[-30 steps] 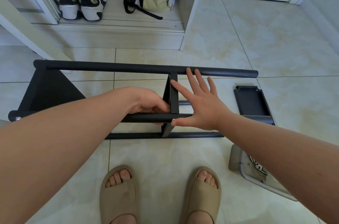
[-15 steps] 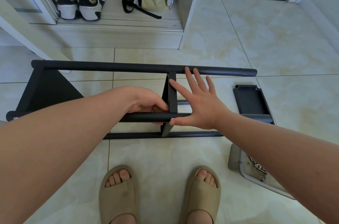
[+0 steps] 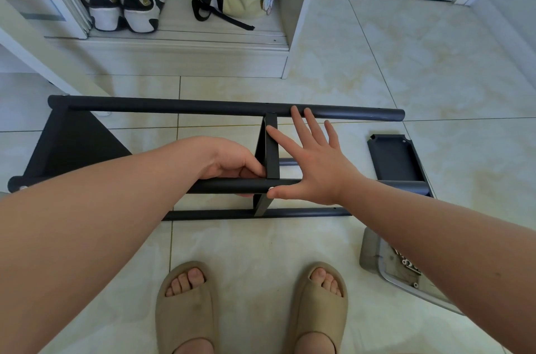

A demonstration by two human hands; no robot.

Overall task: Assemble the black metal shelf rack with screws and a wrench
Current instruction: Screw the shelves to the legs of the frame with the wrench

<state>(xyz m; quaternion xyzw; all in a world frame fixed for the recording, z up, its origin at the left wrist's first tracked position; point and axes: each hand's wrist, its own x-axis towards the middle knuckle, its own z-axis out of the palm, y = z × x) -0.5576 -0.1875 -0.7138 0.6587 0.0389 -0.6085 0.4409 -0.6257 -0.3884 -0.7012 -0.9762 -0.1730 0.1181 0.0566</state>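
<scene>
While the black metal shelf rack (image 3: 226, 106) lay on its side on the tiled floor (image 3: 377, 63), just ahead of the person's slippered feet, both hands were at its middle. The left hand (image 3: 232, 160) was curled around the near tube (image 3: 226, 186), gripping it right beside the centre bracket (image 3: 272, 150). The right hand (image 3: 316, 162) was open, its fingers spread and straight. Its palm pressed against the bracket's right face, its thumb lay on the near tube, and its longest fingertips reached the far tube.

The step in hand looked like seating and squaring that centre bracket between the tubes, with no fastening under way. The left end panel (image 3: 72, 144) was already joined to the tubes, but the right end was not. A loose end panel (image 3: 391, 156) lay on the floor just beside the tubes' free ends.

The next move probably called for a screw from the tray (image 3: 374, 255) near the right foot, where small hardware (image 3: 406, 262) showed past the right forearm. That meant freeing one hand while the other kept the bracket aligned. No wrench was in view, so it would have to be found first.
</scene>
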